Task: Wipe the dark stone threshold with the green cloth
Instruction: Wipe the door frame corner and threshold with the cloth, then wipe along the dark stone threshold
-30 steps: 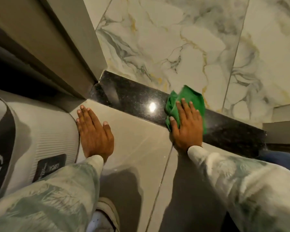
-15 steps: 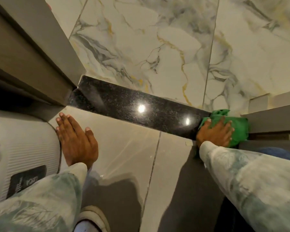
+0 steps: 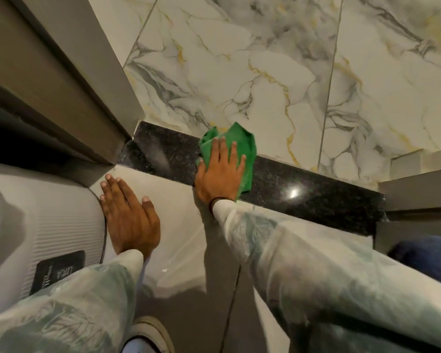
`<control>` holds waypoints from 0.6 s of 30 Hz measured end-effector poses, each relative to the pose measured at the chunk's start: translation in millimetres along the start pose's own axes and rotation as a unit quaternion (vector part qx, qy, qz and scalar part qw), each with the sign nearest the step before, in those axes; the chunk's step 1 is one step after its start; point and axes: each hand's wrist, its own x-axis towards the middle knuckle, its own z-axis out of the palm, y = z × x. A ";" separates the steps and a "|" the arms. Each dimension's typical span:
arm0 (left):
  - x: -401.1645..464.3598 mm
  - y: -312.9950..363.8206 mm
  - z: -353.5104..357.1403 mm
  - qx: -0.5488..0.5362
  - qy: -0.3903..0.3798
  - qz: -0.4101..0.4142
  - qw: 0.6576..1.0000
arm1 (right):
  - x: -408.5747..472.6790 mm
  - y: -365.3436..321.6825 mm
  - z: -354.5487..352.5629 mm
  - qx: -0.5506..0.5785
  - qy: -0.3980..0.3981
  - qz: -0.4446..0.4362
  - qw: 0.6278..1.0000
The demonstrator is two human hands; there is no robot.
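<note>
A dark speckled stone threshold runs across the floor from the grey door frame at the left to the right frame. The green cloth lies bunched on the threshold's left half. My right hand presses flat on the cloth with fingers spread, covering its near part. My left hand rests flat on the grey floor tile near the threshold's left end, holding nothing.
White marble tiles with grey and gold veins lie beyond the threshold. A grey door frame rises at the left, another frame piece at the right. A white ribbed mat with a black label lies by my left hand. A shoe shows below.
My right hand slid the green cloth from the middle of the threshold to its right end, then back left. My left hand stayed planted on the tile.
</note>
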 end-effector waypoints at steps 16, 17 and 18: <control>-105.7 51.9 -222.6 0.010 -0.173 0.147 0.974 | -105.0 15.8 -263.2 -0.059 -0.367 -0.076 0.925; -115.0 51.5 -254.1 0.011 -0.172 0.138 0.975 | -114.4 -4.6 -286.6 -0.044 -0.373 -0.088 0.923; -123.5 48.0 -284.9 0.013 -0.167 0.130 0.977 | -122.3 -27.7 -308.0 -0.029 -0.372 -0.105 0.922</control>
